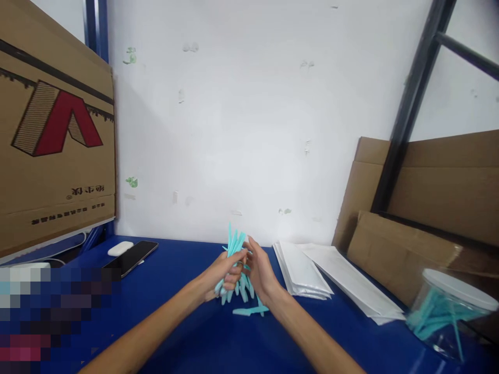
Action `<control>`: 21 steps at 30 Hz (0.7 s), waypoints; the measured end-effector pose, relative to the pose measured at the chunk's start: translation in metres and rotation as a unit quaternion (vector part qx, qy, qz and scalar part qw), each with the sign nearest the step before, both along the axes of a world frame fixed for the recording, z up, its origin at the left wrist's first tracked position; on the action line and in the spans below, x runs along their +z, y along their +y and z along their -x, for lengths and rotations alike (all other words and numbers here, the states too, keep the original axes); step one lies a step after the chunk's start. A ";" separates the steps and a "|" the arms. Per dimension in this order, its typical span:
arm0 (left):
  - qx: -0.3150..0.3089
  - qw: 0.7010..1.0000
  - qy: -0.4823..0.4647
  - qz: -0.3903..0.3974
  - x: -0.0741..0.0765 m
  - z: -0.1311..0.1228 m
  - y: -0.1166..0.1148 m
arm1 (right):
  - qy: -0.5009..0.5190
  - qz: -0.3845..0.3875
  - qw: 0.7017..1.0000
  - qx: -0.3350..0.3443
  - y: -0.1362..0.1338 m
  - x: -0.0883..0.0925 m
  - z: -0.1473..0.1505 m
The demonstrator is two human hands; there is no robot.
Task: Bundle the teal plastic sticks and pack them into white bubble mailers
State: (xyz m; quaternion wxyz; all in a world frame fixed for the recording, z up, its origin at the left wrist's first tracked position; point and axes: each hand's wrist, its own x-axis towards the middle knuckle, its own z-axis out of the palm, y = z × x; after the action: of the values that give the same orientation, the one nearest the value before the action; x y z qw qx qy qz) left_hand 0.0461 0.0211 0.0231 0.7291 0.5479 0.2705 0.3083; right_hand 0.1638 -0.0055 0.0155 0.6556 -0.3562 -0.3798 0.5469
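Note:
A bundle of turquoise eyebrow razors point(236, 242) stands upright in my left hand point(226, 271), whose fingers are wrapped round its middle. My right hand point(260, 270) comes in from the other side, its fingers curled against the bundle and partly hidden behind it. Narrow handles stick up above the hands, and wider ends show below them. On the blue table, just under my right hand, lies a loose turquoise razor point(249, 310); part of another shows beside it.
White envelopes point(304, 270) lie to the right, with a clear lidded jar point(444, 317) of turquoise razors beyond them. At left are a black phone point(132, 257), a white case point(120, 249) and a large cardboard box point(58, 176). A white wall point(234, 130) rises behind the blue table point(171, 275).

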 end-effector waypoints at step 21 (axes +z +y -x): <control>-0.067 0.995 -0.025 -0.073 -0.003 0.016 -0.001 | -0.214 -0.174 0.960 -0.053 -0.006 0.005 -0.022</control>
State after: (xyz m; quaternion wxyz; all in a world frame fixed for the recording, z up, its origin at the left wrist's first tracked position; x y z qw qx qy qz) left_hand 0.0299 0.0201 0.0198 0.7123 0.6089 0.1920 0.2914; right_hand 0.1855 -0.0113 0.0208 0.6385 -0.3648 -0.5817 0.3477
